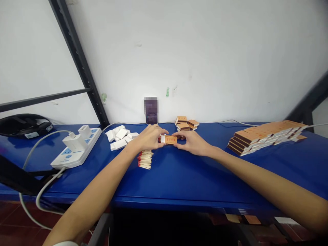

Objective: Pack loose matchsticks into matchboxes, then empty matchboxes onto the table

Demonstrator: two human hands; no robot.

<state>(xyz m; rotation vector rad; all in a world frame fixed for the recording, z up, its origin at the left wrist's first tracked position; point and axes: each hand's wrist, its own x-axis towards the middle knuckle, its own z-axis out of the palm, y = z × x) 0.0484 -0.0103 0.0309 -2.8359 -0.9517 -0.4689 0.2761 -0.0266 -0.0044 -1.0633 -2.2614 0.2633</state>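
My left hand (153,137) grips the white inner tray (163,139) of a matchbox, in which red match heads show. My right hand (190,141) pinches the orange printed matchbox sleeve (170,139) at its right end. The tray sits partly inside the sleeve, its left part sticking out. Just below my left hand lies a pile of loose matches (145,159) with red heads. To the left is a heap of white inner trays (120,136). Behind my right hand, several matchboxes (186,123) are piled loosely near the wall.
Stacked matchbox sleeves (261,135) form a long slanting row on the right. A white power strip (77,150) with chargers and cables lies at left, near a black headset-like object (25,125). A phone (151,111) leans against the wall at the back of the blue table (194,181).
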